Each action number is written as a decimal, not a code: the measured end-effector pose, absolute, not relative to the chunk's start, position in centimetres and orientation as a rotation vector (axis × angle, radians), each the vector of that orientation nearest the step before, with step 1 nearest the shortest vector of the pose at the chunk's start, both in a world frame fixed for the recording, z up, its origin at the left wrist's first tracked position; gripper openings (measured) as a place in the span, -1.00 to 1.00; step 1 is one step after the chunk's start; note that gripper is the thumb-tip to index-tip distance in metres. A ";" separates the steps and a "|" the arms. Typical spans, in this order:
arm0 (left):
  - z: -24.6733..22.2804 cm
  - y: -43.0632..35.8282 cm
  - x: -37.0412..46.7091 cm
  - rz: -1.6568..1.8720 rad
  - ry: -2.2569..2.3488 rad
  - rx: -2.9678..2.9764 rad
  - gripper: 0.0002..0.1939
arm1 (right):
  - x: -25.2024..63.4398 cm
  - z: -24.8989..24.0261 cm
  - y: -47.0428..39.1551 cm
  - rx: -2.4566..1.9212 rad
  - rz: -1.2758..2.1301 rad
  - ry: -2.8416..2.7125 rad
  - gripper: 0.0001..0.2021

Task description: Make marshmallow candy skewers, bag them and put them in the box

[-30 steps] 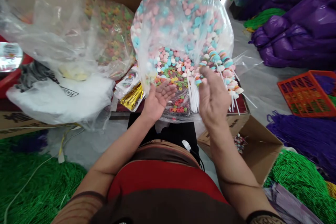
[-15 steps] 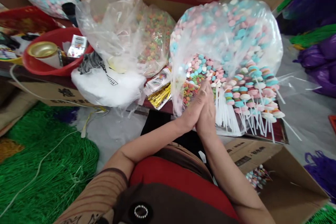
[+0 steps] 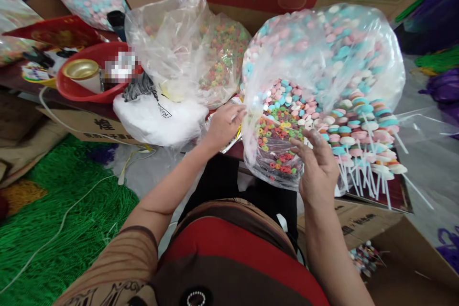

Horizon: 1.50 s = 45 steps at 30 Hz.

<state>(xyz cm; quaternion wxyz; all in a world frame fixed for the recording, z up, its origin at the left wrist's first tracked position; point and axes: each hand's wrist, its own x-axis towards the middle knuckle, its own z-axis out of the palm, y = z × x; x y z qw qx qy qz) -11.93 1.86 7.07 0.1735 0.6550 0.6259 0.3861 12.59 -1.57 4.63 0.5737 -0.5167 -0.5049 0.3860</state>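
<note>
My left hand [image 3: 225,125] is over the small packets and gold ties, beside the left edge of the open plastic bag; its fingers are apart and nothing shows in them. My right hand [image 3: 317,167], fingers spread and slightly curled, hovers at the front right of that bag and hides part of the white sticks. In the bag lie colourful ring pieces [image 3: 283,129] and pink, blue and white candies [image 3: 287,93]. Right of my right hand, finished candy skewers [image 3: 369,138] on white sticks are piled up.
Behind stand a large bag of candies [image 3: 358,48] and a bag of rings [image 3: 222,52]. A white bag [image 3: 161,122] and red basin [image 3: 111,88] are at left. An open carton [image 3: 405,258] sits low at right; green netting [image 3: 86,210] lies at lower left.
My hands were pressed together over the bag. They have parted, the left one moving left and the right one moving right. The whole view has shifted slightly.
</note>
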 end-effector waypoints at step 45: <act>4.7 1.8 -13.2 0.588 2.008 2.264 -0.57 | 8.8 -0.5 2.9 -1.689 0.395 -1.915 -0.45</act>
